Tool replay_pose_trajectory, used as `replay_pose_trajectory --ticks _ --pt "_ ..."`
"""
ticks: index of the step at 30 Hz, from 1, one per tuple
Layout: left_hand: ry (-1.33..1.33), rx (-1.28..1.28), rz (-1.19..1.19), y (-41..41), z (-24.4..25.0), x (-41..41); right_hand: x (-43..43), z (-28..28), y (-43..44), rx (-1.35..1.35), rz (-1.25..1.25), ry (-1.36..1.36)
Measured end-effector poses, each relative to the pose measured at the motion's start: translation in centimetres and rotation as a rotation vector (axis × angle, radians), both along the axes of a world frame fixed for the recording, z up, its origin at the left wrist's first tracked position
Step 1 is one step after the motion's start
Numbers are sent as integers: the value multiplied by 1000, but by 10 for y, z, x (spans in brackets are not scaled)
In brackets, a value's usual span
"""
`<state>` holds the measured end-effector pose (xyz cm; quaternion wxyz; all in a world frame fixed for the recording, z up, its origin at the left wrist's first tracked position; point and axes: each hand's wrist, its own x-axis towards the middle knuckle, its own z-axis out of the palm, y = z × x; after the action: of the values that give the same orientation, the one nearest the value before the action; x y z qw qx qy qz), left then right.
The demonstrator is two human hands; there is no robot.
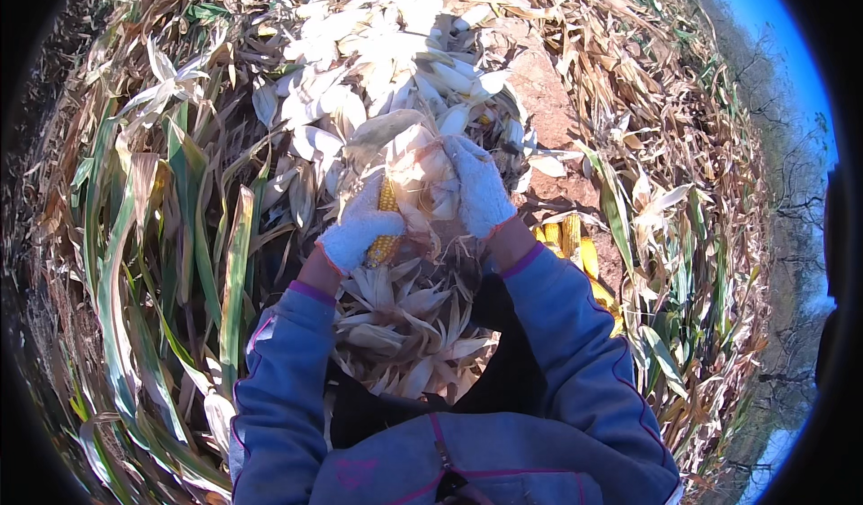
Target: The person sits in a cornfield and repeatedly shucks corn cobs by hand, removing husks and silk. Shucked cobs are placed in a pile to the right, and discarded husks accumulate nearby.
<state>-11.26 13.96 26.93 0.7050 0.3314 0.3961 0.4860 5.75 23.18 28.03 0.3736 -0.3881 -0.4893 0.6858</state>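
My left hand (361, 227), in a white knit glove, grips a yellow corn cob (387, 225) that stands nearly upright with its kernels bare. Pale dry husk (425, 171) fans out beside the cob, between my two hands. My right hand (475, 184), gloved in white too, holds this husk from its right side; its fingertips are partly hidden. Whether the husk is still joined to the cob I cannot tell. Beneath my hands lies a heap of loose dry husks (398, 316) between my legs.
A large pile of pale husked leaves (377, 73) spreads ahead in bright sun. Several yellow cobs (573, 245) lie by my right forearm, on reddish bare soil (546, 93). Long green and dry corn leaves (195, 235) rise at my left; dry stalks (647, 87) cover the right side.
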Motion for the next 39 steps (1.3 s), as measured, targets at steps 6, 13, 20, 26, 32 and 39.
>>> replay_pose_trajectory --ticks 6,13,20,26,32,39 --pt "-15 -57 0 4 -14 10 2 18 3 -205 -74 120" --pt "252 195 -215 -12 -29 26 60 -4 77 -82 -479 101" --pt "-296 -89 77 0 -24 21 41 -6 67 -8 -259 302" --pt "-515 -95 321 11 -34 6 3 -5 11 313 -38 -132" --pt "-468 -169 403 12 -43 4 -16 -23 -28 631 65 -574" --pt "-343 -162 114 2 -19 12 -17 -37 8 204 -297 -12"
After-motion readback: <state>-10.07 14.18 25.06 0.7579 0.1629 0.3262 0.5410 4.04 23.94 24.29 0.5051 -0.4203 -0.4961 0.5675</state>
